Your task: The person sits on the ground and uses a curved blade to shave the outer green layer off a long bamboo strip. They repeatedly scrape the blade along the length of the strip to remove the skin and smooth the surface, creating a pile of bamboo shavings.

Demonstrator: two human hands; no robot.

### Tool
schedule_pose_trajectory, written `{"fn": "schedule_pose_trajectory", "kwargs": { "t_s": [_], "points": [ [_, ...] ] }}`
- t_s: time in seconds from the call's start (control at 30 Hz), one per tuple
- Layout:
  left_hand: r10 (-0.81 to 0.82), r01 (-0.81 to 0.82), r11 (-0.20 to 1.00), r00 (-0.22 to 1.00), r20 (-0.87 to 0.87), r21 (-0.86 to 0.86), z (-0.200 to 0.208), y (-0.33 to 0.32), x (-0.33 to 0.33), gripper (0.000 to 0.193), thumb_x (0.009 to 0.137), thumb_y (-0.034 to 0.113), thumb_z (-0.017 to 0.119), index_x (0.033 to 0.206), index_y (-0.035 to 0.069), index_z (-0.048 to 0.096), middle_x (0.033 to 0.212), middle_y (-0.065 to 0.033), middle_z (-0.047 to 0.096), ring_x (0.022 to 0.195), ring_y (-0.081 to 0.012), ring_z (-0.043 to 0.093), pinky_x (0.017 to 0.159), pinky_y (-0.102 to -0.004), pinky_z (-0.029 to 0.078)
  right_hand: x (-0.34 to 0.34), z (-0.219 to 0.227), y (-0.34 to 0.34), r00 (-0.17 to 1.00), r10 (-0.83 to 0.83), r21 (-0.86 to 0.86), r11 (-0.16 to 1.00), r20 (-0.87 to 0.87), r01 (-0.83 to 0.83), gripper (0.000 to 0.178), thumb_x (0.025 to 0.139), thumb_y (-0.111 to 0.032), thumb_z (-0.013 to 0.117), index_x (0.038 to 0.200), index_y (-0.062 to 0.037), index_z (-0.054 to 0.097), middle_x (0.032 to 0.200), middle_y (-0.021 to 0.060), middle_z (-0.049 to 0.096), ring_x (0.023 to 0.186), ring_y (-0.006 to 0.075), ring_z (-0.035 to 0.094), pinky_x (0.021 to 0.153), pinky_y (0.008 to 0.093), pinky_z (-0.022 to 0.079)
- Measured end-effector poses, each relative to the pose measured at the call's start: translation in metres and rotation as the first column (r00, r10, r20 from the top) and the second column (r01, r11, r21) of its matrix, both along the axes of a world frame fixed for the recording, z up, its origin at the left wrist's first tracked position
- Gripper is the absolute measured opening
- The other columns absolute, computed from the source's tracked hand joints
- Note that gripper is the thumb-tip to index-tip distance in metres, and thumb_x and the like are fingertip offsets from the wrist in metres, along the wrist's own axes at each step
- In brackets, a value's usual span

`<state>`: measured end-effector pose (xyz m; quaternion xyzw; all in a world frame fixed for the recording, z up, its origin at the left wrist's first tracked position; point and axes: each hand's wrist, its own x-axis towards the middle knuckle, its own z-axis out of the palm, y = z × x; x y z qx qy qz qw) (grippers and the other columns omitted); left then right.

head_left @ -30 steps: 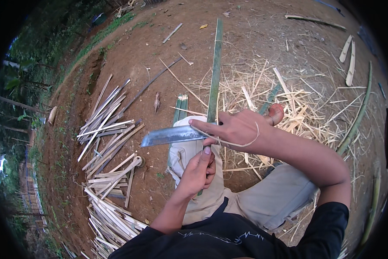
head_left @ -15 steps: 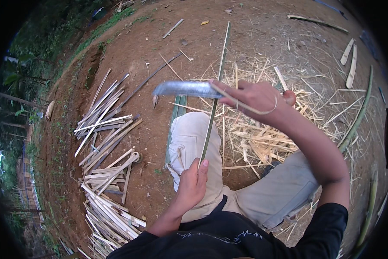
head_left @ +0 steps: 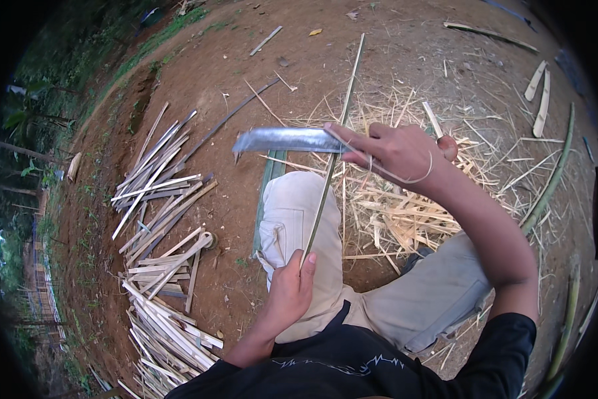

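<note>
Hands are both closed on tools and work: the left hand (head_left: 292, 292) is pinching the near end of a long thin green bamboo strip (head_left: 330, 163) above the knee, while the right hand (head_left: 395, 151) is gripping a broad grey metal blade (head_left: 282, 140) lying across it. Pale split bamboo slats (head_left: 159, 199) are lying on the bare earth to the left.

Bare reddish-brown earth ground (head_left: 199, 73) outdoors under soft daylight. Pale split bamboo slats (head_left: 159, 193) piled at left, straw-coloured shavings (head_left: 392, 213) scattered right, green grass verge (head_left: 113, 73) along the far edge.
</note>
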<state>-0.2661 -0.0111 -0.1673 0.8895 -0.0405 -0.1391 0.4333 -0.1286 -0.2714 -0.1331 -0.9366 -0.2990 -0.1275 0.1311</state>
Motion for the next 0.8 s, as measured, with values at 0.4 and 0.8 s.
{"fn": "schedule_pose_trajectory", "kwargs": {
  "t_s": [0.4, 0.8],
  "points": [
    [-0.051, 0.052, 0.998, 0.996, -0.071, 0.018, -0.001, 0.012, -0.007, 0.027, 0.103, 0.021, 0.047, 0.087, -0.001, 0.049, 0.056, -0.0219, 0.05, 0.056, -0.0448, 0.055, 0.05, -0.046, 0.039, 0.028, -0.012, -0.036, 0.98, -0.2, 0.021, 0.98, 0.009, 0.2, 0.045, 0.098, -0.052, 0.043, 0.14, -0.0385, 0.049, 0.069, 0.0063, 0.058, 0.055, 0.0209, 0.059, 0.049, 0.0391, 0.046],
    [-0.089, 0.09, 0.996, 0.995, -0.049, 0.019, -0.004, 0.023, -0.017, 0.029, 0.103, 0.022, 0.046, 0.087, -0.001, 0.051, 0.056, -0.0153, 0.05, 0.05, -0.0309, 0.052, 0.05, -0.0393, 0.04, 0.043, -0.019, -0.06, 0.969, -0.205, 0.203, 0.952, -0.135, 0.229, 0.054, 0.099, -0.059, 0.031, 0.137, -0.0281, 0.055, 0.067, 0.0089, 0.059, 0.06, 0.0231, 0.06, 0.06, 0.0386, 0.051]
  ]
}}
